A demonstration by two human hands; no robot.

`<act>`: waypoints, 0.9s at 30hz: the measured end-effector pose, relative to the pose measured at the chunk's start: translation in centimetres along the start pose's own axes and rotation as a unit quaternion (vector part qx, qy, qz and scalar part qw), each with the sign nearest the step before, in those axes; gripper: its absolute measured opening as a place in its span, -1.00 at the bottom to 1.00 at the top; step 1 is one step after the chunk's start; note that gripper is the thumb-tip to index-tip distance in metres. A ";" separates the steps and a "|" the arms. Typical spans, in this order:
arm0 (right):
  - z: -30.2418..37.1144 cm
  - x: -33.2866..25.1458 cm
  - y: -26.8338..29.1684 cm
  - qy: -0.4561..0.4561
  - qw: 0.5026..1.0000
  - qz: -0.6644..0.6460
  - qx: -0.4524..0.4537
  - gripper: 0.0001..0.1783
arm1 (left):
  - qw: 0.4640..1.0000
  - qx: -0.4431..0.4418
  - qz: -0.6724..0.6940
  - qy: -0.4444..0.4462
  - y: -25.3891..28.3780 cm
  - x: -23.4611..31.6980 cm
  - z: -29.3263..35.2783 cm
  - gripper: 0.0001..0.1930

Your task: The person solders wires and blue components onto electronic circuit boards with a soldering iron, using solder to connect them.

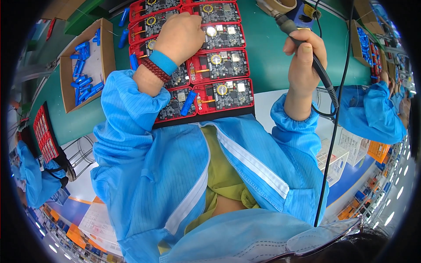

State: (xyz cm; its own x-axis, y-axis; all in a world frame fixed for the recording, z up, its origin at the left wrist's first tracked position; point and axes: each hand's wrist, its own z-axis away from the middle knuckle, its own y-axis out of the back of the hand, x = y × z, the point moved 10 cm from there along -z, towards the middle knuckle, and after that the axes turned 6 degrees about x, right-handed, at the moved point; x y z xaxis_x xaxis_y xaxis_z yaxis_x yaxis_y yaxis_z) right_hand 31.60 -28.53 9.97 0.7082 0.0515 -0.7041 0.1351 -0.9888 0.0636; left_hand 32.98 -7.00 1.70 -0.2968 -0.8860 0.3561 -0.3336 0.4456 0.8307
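Several red plastic cases [251,94] stand in two columns on the bench, each holding a circuit board [232,97] with a round yellow-rimmed part. Over the upper middle of these cases is my left hand [180,37], its back up and its fingers curled; whatever they pinch is hidden. My right hand [307,61] grips a soldering iron [287,26] by its dark handle, off to the right of the cases. The iron's front end points up and left, beside a round tan holder [287,5]. A blue cylindrical cell [188,103] lies across the nearest left case.
On the left, a cardboard box [109,55] contains several blue cells; loose cells [123,38] lie between it and the cases. A black cable [337,127] hangs down on the right. Another person's blue sleeve [372,111] shows at the right, near a second box [357,48].
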 end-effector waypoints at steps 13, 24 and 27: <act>1.6 2.9 2.7 -0.098 0.981 0.166 0.006 -0.79 | 0.999 0.030 -0.039 0.011 1.6 0.3 1.2 -0.90; 1.9 1.0 3.7 -0.033 0.984 0.174 -0.025 -0.79 | 0.966 0.115 -0.188 0.135 20.5 -13.5 7.1 -0.83; 1.7 1.0 2.6 -0.028 0.989 0.145 -0.022 -0.80 | 0.921 0.067 -0.232 0.306 21.8 -24.8 12.3 -0.80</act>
State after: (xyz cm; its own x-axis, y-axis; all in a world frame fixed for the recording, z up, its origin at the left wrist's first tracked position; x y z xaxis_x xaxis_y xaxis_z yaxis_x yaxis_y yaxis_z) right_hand 31.54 -31.24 8.23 0.6818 -0.2430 -0.6900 -0.0378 -0.9537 0.2985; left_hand 22.08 26.21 5.73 0.4526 -0.8725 0.1842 -0.4166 -0.0243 0.9088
